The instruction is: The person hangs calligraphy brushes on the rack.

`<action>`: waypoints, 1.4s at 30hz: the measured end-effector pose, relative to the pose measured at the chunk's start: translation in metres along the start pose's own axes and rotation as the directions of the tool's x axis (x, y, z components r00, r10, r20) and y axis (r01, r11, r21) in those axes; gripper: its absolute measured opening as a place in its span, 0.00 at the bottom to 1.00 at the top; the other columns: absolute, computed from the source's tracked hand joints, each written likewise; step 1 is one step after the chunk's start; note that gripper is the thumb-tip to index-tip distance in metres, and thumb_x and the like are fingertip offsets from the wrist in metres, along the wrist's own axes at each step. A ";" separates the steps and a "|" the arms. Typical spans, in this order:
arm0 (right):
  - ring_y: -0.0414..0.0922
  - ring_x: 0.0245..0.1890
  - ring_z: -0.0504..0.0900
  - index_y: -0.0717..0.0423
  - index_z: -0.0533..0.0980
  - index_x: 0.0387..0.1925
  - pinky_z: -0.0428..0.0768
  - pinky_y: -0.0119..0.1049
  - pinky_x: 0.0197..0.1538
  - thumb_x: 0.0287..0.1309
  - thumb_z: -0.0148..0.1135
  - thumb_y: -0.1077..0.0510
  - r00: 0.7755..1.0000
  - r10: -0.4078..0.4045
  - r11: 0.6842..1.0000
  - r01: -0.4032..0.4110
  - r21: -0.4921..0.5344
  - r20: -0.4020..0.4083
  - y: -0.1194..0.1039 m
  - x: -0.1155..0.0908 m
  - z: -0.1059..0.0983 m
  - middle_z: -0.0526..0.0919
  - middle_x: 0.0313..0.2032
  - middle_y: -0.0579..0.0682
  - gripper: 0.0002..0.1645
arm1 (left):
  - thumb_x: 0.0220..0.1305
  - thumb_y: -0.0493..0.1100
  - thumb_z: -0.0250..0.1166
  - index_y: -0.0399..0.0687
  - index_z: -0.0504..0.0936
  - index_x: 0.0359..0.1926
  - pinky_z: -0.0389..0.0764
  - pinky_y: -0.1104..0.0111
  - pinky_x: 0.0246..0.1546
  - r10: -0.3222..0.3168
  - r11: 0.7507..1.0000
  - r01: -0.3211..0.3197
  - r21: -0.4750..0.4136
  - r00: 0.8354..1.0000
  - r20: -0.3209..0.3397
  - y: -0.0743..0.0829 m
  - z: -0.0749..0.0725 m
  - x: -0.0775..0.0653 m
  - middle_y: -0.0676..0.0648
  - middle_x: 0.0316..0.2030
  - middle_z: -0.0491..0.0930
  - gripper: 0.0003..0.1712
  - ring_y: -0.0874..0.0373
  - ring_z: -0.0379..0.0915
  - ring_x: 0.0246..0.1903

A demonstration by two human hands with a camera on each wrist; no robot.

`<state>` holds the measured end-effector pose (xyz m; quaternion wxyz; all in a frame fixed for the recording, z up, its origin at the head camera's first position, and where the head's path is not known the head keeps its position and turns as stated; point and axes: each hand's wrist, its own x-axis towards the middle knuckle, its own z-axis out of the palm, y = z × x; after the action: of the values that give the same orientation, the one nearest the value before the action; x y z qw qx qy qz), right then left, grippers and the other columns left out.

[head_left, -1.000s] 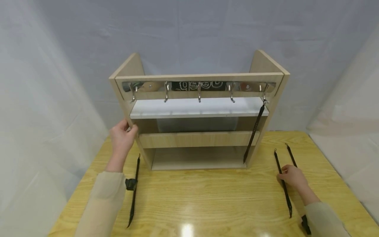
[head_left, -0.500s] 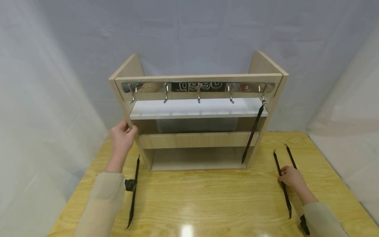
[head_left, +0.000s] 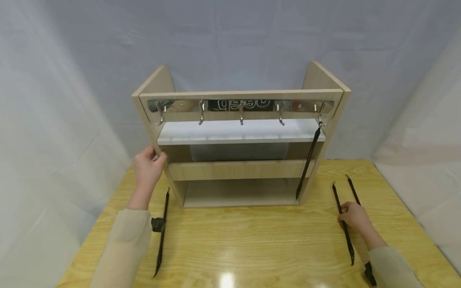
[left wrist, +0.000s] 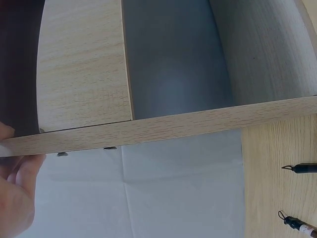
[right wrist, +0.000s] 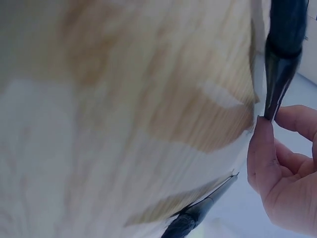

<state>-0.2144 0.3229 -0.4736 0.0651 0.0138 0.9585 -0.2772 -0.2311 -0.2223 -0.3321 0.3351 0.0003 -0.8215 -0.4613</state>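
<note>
your left hand (head_left: 147,166): fingers curled round rack (head_left: 241,170) side | your right hand (head_left: 355,216): fingers pinching brush (head_left: 347,239) toward table's (head_left: 266,240) right edge

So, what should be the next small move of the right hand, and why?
Probably, the right hand should raise the pinched brush toward the second hook from the right: that hook is bare, another brush hangs from the rightmost hook, and the left hand grips the side of the shelf unit.
</note>
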 end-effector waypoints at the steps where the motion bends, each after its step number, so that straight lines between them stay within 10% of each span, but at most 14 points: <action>1: 0.52 0.28 0.73 0.83 0.65 0.43 0.74 0.41 0.28 0.46 0.57 0.66 1.000 -0.002 1.000 0.002 0.005 -0.006 0.000 -0.001 0.000 0.74 0.30 0.64 0.25 | 0.50 0.30 0.55 0.31 0.76 0.23 0.77 0.60 0.38 0.001 1.000 -0.001 0.002 1.000 0.000 0.000 0.000 0.000 0.36 0.31 0.80 0.05 0.50 0.74 0.44; 30: 0.62 0.36 0.75 0.79 0.64 0.48 0.78 0.44 0.31 0.48 0.54 0.67 0.965 -0.064 0.984 0.103 0.145 -0.253 -0.021 -0.020 -0.022 0.74 0.37 0.71 0.25 | 0.50 0.30 0.54 0.28 0.77 0.28 0.76 0.59 0.41 -0.022 1.000 0.022 -0.017 1.000 0.015 0.000 0.000 0.000 0.35 0.34 0.79 0.07 0.50 0.73 0.45; 42: 0.57 0.35 0.77 0.75 0.67 0.47 0.73 0.25 0.26 0.50 0.54 0.66 0.939 -0.042 0.982 0.102 0.159 -0.340 -0.038 -0.030 -0.026 0.76 0.36 0.67 0.22 | 0.49 0.29 0.54 0.27 0.75 0.24 0.76 0.59 0.40 -0.017 1.000 0.017 -0.020 1.000 0.004 0.001 0.000 0.000 0.33 0.33 0.79 0.06 0.48 0.73 0.44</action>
<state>-0.1899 0.3050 -0.4272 -0.1107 0.0312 0.9274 -0.3559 -0.2310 -0.2215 -0.3309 0.3296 0.0031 -0.8173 -0.4726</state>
